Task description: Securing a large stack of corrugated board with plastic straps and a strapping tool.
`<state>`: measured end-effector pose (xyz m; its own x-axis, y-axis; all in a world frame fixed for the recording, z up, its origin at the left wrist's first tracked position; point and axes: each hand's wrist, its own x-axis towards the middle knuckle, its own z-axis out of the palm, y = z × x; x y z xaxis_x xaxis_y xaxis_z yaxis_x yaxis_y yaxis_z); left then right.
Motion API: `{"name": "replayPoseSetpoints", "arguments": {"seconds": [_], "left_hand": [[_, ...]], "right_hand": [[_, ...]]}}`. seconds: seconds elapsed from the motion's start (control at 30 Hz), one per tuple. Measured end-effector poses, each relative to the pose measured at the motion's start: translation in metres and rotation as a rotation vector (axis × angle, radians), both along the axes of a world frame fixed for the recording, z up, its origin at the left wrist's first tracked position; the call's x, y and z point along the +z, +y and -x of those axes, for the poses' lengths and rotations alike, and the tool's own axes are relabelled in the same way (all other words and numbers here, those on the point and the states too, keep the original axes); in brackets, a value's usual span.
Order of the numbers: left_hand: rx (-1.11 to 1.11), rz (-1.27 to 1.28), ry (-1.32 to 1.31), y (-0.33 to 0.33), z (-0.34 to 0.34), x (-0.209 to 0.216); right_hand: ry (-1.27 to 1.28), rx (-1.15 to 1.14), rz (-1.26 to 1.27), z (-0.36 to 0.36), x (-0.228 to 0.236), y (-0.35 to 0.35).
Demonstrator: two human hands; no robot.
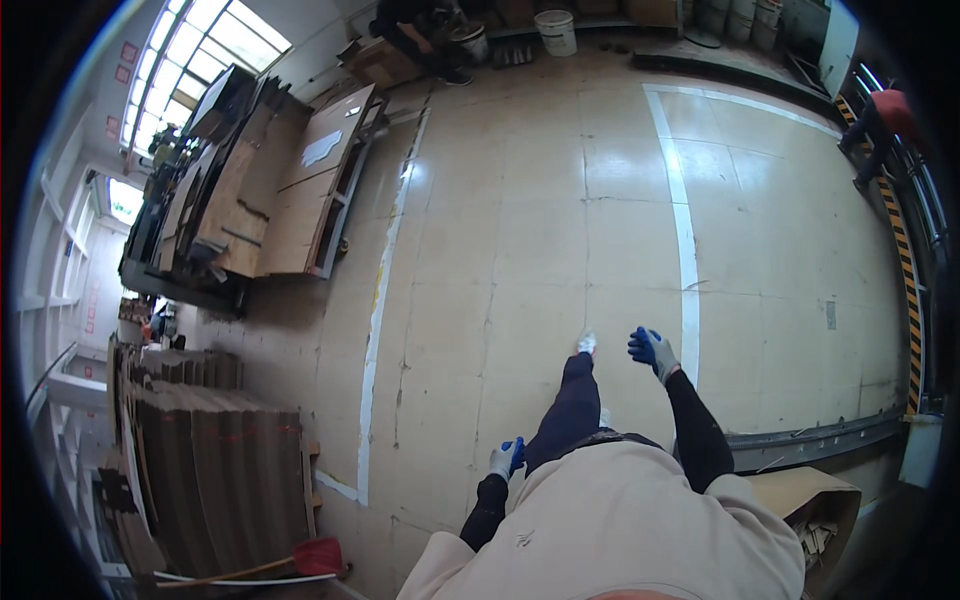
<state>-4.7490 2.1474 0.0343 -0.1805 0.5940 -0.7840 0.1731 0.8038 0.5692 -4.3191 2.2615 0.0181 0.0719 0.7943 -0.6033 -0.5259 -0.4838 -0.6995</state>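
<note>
My left hand [507, 458], in a grey glove with blue coating, hangs beside my left thigh. Its fingers are loosely bent, and I see nothing in them. Farther forward, my right hand [652, 352] wears a matching glove and swings out over the floor [540, 260]. Its fingers are slightly curled and apart, with nothing held. Dark sleeves cover both forearms. One leg in dark trousers [566, 405] is stretched ahead, ending in a light shoe [587, 342]. Neither hand touches any object.
Stacked brown cardboard [220, 460] and a red dustpan-like scoop [318, 556] lie at left. A wooden-topped bench [310, 190] stands beyond. White lines [683, 240] mark the floor. At right are a cardboard box [810, 490] and a person [880, 125]; another person [410, 35] is far back, near buckets [555, 33].
</note>
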Motion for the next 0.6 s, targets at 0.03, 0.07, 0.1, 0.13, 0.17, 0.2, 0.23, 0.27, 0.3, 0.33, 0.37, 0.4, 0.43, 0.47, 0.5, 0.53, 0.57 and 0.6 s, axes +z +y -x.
{"name": "replayPoseSetpoints", "arguments": {"seconds": [0.03, 0.07, 0.1, 0.13, 0.17, 0.2, 0.23, 0.27, 0.3, 0.33, 0.37, 0.4, 0.43, 0.47, 0.5, 0.53, 0.57, 0.6], "left_hand": [[-0.034, 0.020, 0.011, 0.021, -0.011, -0.001], [-0.070, 0.043, 0.021, 0.041, -0.021, -0.005], [-0.117, 0.062, 0.029, 0.064, -0.033, -0.008], [-0.147, 0.104, 0.033, 0.078, -0.041, -0.015], [-0.191, 0.136, 0.033, 0.099, -0.051, -0.018], [-0.239, 0.168, 0.034, 0.121, -0.062, -0.022], [-0.326, 0.174, 0.015, 0.139, -0.073, -0.033], [-0.398, 0.177, 0.038, 0.158, -0.076, -0.041], [-0.340, 0.257, 0.021, 0.184, -0.085, -0.051], [-0.329, 0.279, -0.012, 0.203, -0.086, -0.071], [-0.358, 0.321, -0.057, 0.228, -0.095, -0.089], [-0.408, 0.347, -0.074, 0.260, -0.110, -0.096], [-0.508, 0.250, -0.050, 0.299, -0.145, -0.092], [-0.576, 0.152, 0.027, 0.344, -0.168, -0.090], [-0.666, 0.047, 0.058, 0.382, -0.191, -0.092], [-0.725, 0.047, 0.096, 0.417, -0.217, -0.093], [-0.703, -0.009, 0.018, 0.452, -0.247, -0.085], [-0.673, -0.045, -0.031, 0.483, -0.276, -0.076]], "right_hand": [[0.029, -0.037, -0.011, -0.004, -0.003, 0.000], [0.029, -0.069, 0.046, -0.014, -0.015, -0.003], [0.078, -0.099, 0.104, -0.033, -0.040, -0.014], [0.039, -0.134, 0.165, -0.045, -0.055, -0.030], [0.193, -0.194, 0.176, -0.069, -0.082, -0.052], [0.281, -0.241, 0.164, -0.090, -0.104, -0.082], [0.516, -0.267, 0.101, -0.123, -0.145, -0.122], [0.264, -0.507, 0.338, -0.122, -0.130, -0.136], [0.198, -0.521, 0.397, -0.126, -0.112, -0.147], [0.121, -0.657, 0.567, -0.129, -0.081, -0.144], [0.223, -0.619, 0.484, -0.154, -0.093, -0.187], [0.212, -0.682, 0.563, -0.158, -0.082, -0.200], [0.222, -0.717, 0.521, -0.177, -0.079, -0.220], [0.203, -0.836, 0.519, -0.181, -0.070, -0.192], [0.164, -0.957, 0.553, -0.183, -0.051, -0.182], [0.122, -0.988, 0.575, -0.189, -0.039, -0.183], [0.089, -1.030, 0.576, -0.195, -0.034, -0.178], [0.061, -1.064, 0.562, -0.204, -0.033, -0.161]]}}
